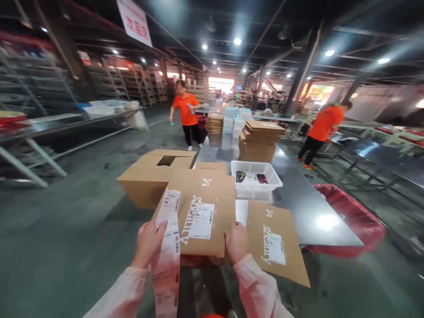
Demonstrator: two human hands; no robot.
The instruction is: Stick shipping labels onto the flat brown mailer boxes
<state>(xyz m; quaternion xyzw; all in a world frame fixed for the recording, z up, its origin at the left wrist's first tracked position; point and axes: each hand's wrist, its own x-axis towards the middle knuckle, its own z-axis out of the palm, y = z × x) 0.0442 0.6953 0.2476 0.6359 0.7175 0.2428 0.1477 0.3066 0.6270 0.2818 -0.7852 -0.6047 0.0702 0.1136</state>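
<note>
A long strip of printed shipping labels (170,256) hangs down from my left hand (148,243), whose thumb presses on its left edge. Beside the strip, a brown cardboard mailer (218,190) with white lettering carries a shipping label (202,223). My right hand (237,244) is closed on the mailer's right edge, the thumb on top and the fingers partly hidden. Right of that hand lies another cardboard mailer (281,216), also with lettering and a label, overhanging the table edge. Whether my left fingers also touch the first mailer is hidden.
A large cardboard box (142,176) stands on the left. On the metal table (298,194) are a white basket (274,179) with small items and stacked flat cardboard (258,143). A red-lined bin (351,221) stands at right. Two people in orange shirts are farther off.
</note>
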